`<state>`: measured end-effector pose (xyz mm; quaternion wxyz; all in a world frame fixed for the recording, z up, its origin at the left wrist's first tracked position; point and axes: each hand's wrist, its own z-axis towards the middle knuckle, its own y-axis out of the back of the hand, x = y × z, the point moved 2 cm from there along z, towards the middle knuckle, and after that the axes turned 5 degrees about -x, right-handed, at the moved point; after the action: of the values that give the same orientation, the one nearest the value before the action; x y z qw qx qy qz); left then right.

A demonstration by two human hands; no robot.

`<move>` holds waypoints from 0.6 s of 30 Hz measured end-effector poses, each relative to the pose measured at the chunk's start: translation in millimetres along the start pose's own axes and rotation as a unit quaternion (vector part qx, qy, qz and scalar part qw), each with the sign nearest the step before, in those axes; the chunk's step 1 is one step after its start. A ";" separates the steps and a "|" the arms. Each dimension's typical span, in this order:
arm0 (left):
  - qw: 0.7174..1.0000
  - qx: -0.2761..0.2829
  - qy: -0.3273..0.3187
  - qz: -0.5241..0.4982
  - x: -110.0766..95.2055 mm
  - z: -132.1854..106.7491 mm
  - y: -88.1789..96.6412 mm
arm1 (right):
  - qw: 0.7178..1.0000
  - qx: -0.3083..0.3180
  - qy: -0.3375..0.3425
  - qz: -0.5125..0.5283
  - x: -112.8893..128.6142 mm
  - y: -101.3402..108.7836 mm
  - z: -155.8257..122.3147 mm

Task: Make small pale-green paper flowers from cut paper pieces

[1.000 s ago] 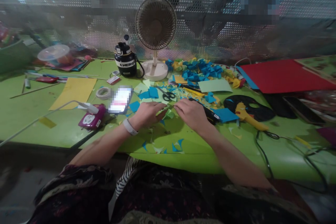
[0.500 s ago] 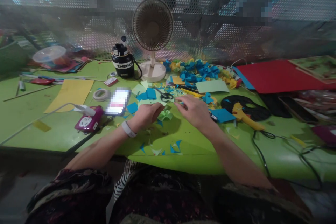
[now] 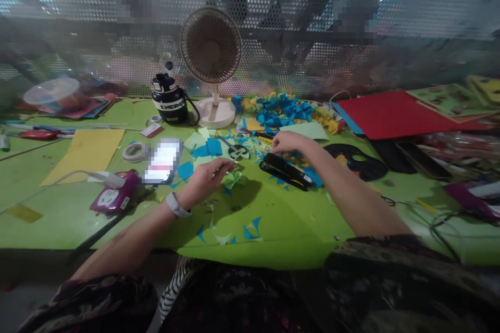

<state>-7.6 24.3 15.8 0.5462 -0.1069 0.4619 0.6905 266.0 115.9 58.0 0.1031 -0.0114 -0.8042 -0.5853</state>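
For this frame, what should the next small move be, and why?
Probably lower the right hand onto the black stapler: in this view its fingers appear just beyond the stapler, while the left hand is at the folded light-green paper. Whether the right fingers hold anything is unclear.

At the left hand (image 3: 207,181), the folded flower (image 3: 235,179) looks like thin, matt paper. Just below the right hand (image 3: 288,141), the stapler (image 3: 287,170) has a smooth black casing, seemingly plastic, with a slight sheen. The table (image 3: 281,239) under both hands is smooth and glossy. Left of the left hand, the purple power block (image 3: 113,195) is shiny plastic and the yellow sheet (image 3: 88,151) matt paper. Beyond both hands, the fan (image 3: 211,47) looks plastic, the perforated screen (image 3: 289,73) metallic.
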 end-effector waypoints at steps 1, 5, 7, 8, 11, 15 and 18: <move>1.000 -0.002 0.002 -0.003 -0.1 -0.4 0.3 | 1.000 0.002 -0.005 -0.006 1.1 -2.1 4.0; 0.999 -0.007 0.020 -0.032 0.8 -1.7 0.1 | 1.000 -0.020 -0.015 -0.011 1.8 -3.0 10.2; 0.998 -0.005 0.037 -0.059 1.0 -1.9 -0.4 | 0.999 -0.045 -0.016 -0.005 -2.0 1.1 7.9; 0.996 -0.003 0.048 -0.076 0.9 -1.9 -0.7 | 0.998 -0.060 -0.015 -0.003 -5.0 3.7 5.7; 0.988 0.002 0.088 -0.129 0.0 -1.2 -1.4 | 0.990 -0.129 -0.004 0.051 -17.4 12.2 -3.3; 0.964 0.007 0.152 -0.217 -1.1 0.6 -2.4 | 0.926 -0.267 -0.043 0.265 -36.0 20.1 -17.2; 0.940 0.014 0.197 -0.279 -0.9 1.8 -3.5 | 0.842 -0.320 -0.083 0.426 -35.4 16.0 -29.4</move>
<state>-3.6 25.1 15.5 0.6167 -0.3572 0.5217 0.4689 307.3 96.8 75.4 0.2659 -0.4337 -0.4936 -0.7054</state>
